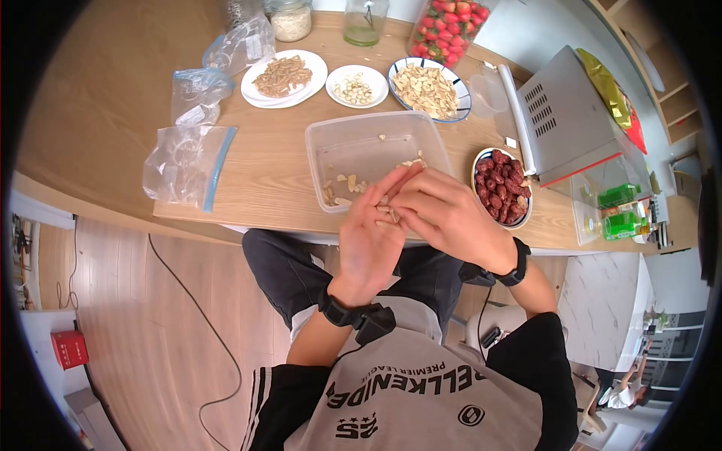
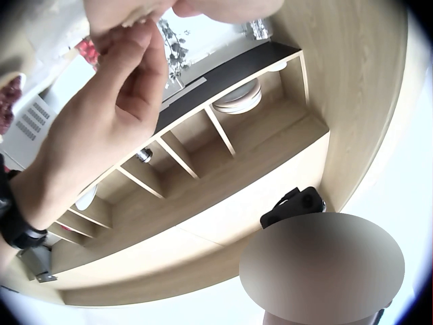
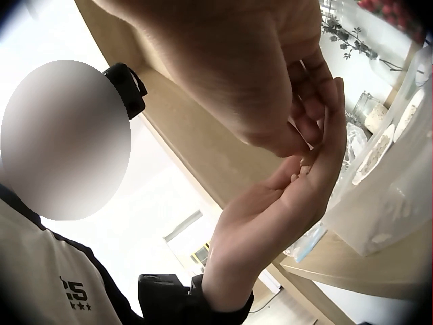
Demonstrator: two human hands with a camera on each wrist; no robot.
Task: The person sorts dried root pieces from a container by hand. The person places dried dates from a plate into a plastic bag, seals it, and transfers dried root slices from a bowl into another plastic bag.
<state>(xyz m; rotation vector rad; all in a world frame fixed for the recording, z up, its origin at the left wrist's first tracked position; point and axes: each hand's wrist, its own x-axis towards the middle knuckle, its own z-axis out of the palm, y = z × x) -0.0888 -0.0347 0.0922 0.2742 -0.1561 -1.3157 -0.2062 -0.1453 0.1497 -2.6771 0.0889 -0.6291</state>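
The left hand (image 1: 367, 244) lies palm up over the near edge of a clear plastic box (image 1: 320, 161), with small pale pieces (image 1: 387, 216) on its palm and fingers. Right beside it, the right hand (image 1: 447, 218) has its fingertips together at those pieces; in the left wrist view the right hand (image 2: 101, 108) pinches at a pale piece (image 2: 139, 15). More pale slices (image 1: 352, 183) lie on the box's floor. In the right wrist view the left hand (image 3: 270, 217) is cupped below the right hand (image 3: 237, 74), with pieces (image 3: 301, 172) between them.
Behind the box stand a plate of brown strips (image 1: 281, 77), a plate of pale rounds (image 1: 353, 89) and a bowl of dried slices (image 1: 425, 90). A bowl of red dates (image 1: 500, 188) is at right. Plastic bags (image 1: 184, 167) lie at left, strawberries (image 1: 449, 30) at the back.
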